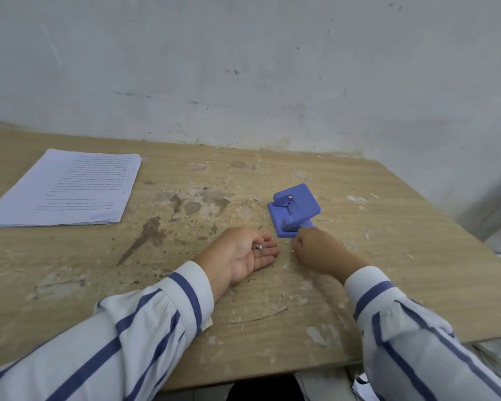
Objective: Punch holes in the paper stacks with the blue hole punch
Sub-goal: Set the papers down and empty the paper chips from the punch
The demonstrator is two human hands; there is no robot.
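Note:
The blue hole punch (294,209) stands on the wooden table, right of centre, with no paper in it. A stack of printed paper (61,189) lies flat at the far left. My left hand (243,253) rests palm up in front of the punch, fingers apart, with a few small white paper bits (258,246) lying on the fingers. My right hand (318,248) is curled into a loose fist just below the punch's near corner, knuckles on the table; what its fingertips pinch, if anything, is hidden.
The worn, stained table (185,299) ends at a front edge close to my sleeves and at a right edge near the wall corner. A grey wall (243,68) stands right behind it. Paper scraps (362,384) lie below the table's front right.

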